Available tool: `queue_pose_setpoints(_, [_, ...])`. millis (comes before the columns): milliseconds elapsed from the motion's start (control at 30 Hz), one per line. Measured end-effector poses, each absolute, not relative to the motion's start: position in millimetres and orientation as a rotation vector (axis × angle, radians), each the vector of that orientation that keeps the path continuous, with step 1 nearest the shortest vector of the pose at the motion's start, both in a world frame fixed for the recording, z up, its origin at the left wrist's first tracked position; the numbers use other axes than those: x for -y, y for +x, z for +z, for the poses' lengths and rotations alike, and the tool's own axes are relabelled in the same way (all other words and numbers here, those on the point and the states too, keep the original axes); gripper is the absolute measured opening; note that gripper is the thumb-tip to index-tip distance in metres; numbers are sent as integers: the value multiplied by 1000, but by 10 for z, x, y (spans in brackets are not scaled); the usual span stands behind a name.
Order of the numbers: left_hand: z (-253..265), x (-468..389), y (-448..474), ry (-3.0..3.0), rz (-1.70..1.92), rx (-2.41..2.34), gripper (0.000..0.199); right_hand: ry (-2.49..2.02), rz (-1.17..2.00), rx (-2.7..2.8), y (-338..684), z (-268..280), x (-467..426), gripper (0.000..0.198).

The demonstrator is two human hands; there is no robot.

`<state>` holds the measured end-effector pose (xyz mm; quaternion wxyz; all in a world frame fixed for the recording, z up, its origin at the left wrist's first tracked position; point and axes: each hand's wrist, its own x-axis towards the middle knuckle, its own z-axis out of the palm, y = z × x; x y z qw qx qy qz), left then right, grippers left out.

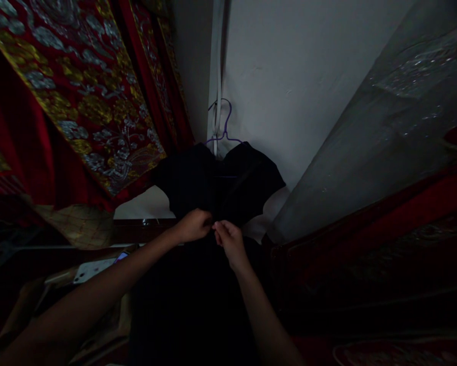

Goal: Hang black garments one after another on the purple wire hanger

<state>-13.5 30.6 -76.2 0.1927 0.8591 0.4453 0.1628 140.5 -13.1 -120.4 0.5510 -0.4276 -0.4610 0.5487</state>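
left hand (194, 225) and right hand (229, 239) almost meet at mid-front of a dark garment (247, 185), fingers curled in on both. too dark to tell if cloth or some small part is pinched between the fingertips. garment hangs on a purple hanger (225, 133), in front of a pale wall (289, 66), below a pale vertical strip (219, 56). red embroidered cloth (94, 96) upper left; phone (94, 269) lower left, beyond the left forearm.
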Motion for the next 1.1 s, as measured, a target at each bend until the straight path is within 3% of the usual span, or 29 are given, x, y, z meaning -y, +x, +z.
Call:
queue_pose_setpoints(133, [-728,-263,-92,2500,234,-1442,17,-942,1476,989,1527,-651,-259,39])
queue_pose_setpoints(300, [-809,-259,3,2493,124,-1491,18,-830,1431,1050,1611,323,-810,28])
queue_pose_setpoints(400, [-701,-268,17,2507,120,-1454,16,-795,1352,1126,1579,572,-872,27])
queue_pose_setpoints(500, [-391,-260,-24,2542,472,-1327,13,-781,1238,1217,1536,525,-760,29])
queue_pose_setpoints(600, [42,-285,-88,2487,1179,-1206,28,-807,1114,1293,1526,408,-637,31])
queue_pose_setpoints(667, [304,-352,-117,2485,1449,-1142,33,-801,1036,1354,1534,373,-598,32])
queue_pose_setpoints(900, [630,-558,-47,2751,1402,-1166,15,-831,754,1524,1535,241,-748,26])
queue_pose_setpoints(1000, [701,-567,-125,2552,1677,-1239,13,-1039,675,1547,1500,-74,-822,23])
queue_pose_setpoints(1100, [694,-657,-441,2168,1959,-1338,15,-1162,820,1521,1502,-447,-782,23])
